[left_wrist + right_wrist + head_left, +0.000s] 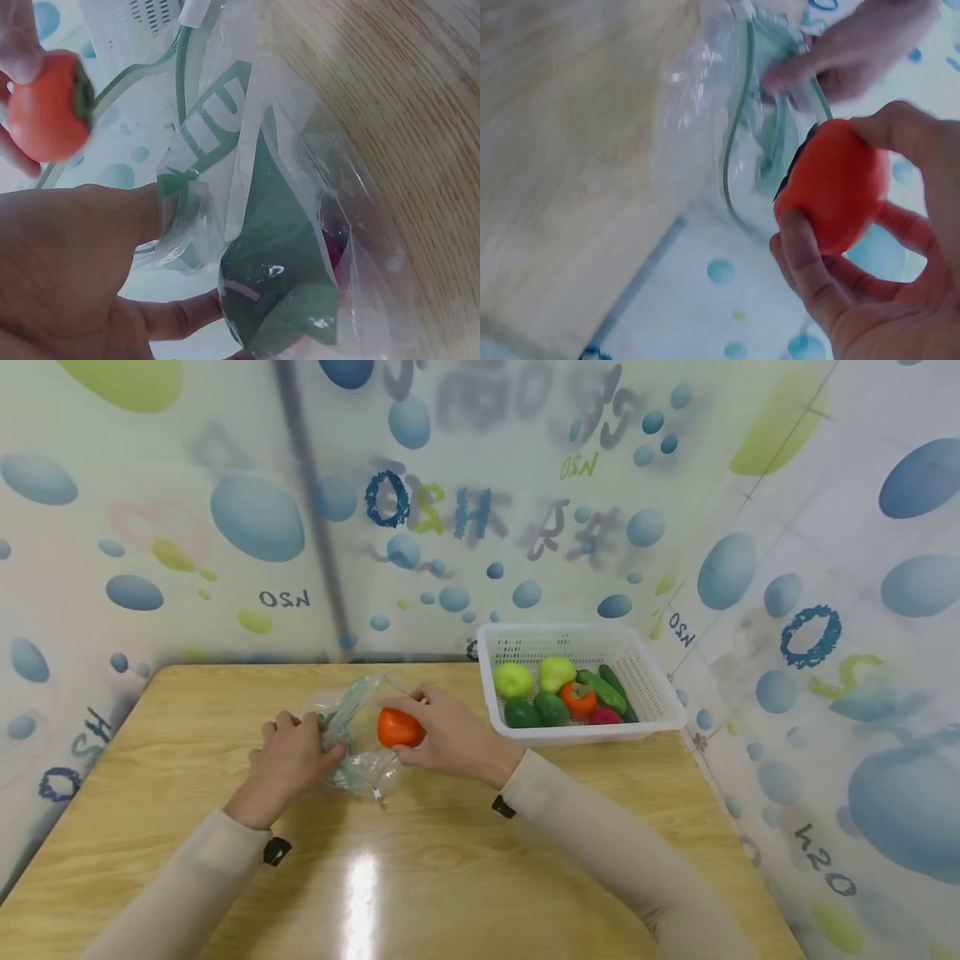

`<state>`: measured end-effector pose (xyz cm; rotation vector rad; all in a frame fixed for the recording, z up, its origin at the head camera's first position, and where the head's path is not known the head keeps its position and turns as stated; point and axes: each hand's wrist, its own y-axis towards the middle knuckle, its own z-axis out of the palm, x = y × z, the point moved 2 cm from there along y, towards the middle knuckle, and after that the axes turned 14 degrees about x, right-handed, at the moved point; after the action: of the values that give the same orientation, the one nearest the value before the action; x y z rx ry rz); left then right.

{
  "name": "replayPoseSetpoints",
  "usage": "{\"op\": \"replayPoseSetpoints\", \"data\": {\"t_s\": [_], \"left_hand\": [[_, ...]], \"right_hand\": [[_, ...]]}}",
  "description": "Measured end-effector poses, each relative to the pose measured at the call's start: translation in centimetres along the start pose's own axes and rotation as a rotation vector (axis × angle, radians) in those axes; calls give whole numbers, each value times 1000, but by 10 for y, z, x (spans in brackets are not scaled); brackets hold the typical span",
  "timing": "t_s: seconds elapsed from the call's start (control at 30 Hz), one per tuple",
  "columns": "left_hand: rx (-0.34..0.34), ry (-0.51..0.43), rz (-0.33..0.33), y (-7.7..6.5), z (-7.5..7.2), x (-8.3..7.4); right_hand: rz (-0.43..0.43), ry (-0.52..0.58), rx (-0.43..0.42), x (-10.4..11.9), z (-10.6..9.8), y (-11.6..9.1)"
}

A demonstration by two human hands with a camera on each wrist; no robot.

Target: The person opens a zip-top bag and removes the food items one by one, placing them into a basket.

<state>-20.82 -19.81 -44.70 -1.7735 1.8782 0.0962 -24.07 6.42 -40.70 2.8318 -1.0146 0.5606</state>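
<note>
An orange-red persimmon (399,727) with a dark green leafy top is pinched between the thumb and fingers of my right hand (454,737). It is at the mouth of a clear zip bag (289,217) with green printing and a green seal strip. My left hand (288,762) grips the bag's edge; in the left wrist view its thumb reaches into the bag mouth while other fingers lie against the outside. Something dark and reddish shows inside the bag, partly hidden by the print. In the right wrist view the persimmon (836,187) has its leafy top turned toward the bag opening.
A white plastic basket (491,693) stands at the back right of the wooden table (450,877). It holds green pears or apples, avocado-like fruits, cucumbers, another persimmon (579,700) and a red item. A patterned curtain (420,568) hangs behind the table.
</note>
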Motion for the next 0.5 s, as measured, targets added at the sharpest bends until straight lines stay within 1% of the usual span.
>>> {"op": "replayPoseSetpoints", "data": {"t_s": [0.17,0.27,0.4,0.5], "left_hand": [[-15,-18,38,-1,-1,3],[-21,-21,49,-1,-3,3],[-21,-28,50,0,-2,6],[-24,-37,46,-1,-1,10]], "right_hand": [[37,91,-26,-16,-23,-17],[71,98,-62,-31,-40,-26],[146,99,-83,-59,-59,-35],[250,86,-69,-85,-70,-40]]}}
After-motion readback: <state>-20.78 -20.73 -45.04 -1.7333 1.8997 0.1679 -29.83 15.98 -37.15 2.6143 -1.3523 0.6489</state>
